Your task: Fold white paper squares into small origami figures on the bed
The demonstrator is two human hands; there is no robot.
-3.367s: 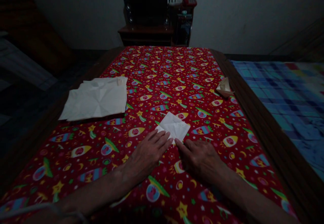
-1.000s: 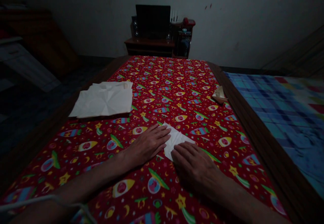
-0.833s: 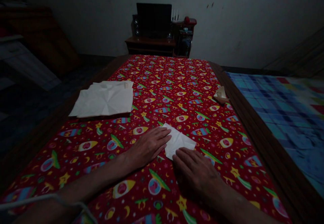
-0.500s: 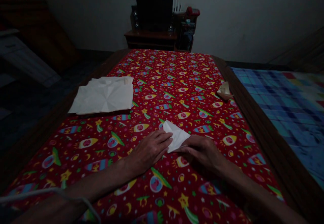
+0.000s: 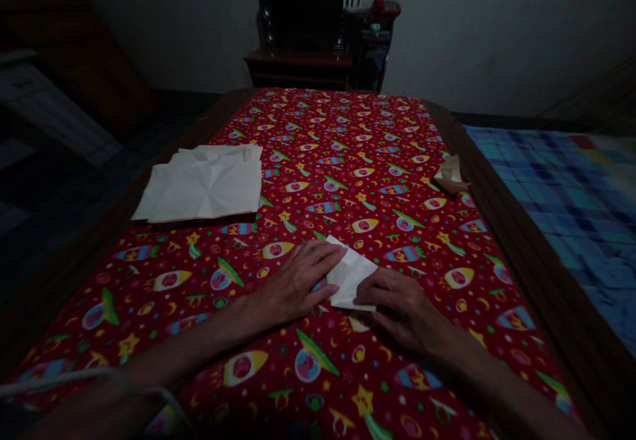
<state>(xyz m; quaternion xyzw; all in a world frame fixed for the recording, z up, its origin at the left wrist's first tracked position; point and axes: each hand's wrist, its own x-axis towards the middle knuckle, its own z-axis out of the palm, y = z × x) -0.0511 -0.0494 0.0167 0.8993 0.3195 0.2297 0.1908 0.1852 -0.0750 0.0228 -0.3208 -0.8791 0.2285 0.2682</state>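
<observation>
A small folded white paper lies on the red patterned cloth in front of me. My left hand rests flat on the paper's left edge, fingers stretched out and pressing it down. My right hand sits at the paper's lower right corner, fingers curled and pinching that edge against the cloth. Part of the paper is hidden under both hands.
A stack of creased white sheets lies at the left of the cloth. A small folded paper figure sits near the right edge. A blue checked mat lies beyond the dark wooden border. A cabinet with a dark screen stands against the wall.
The paper has gone from a flat square to a smaller folded shape. My right hand has shifted from lying flat on it to pinching its lower right edge; my left hand stays pressing.
</observation>
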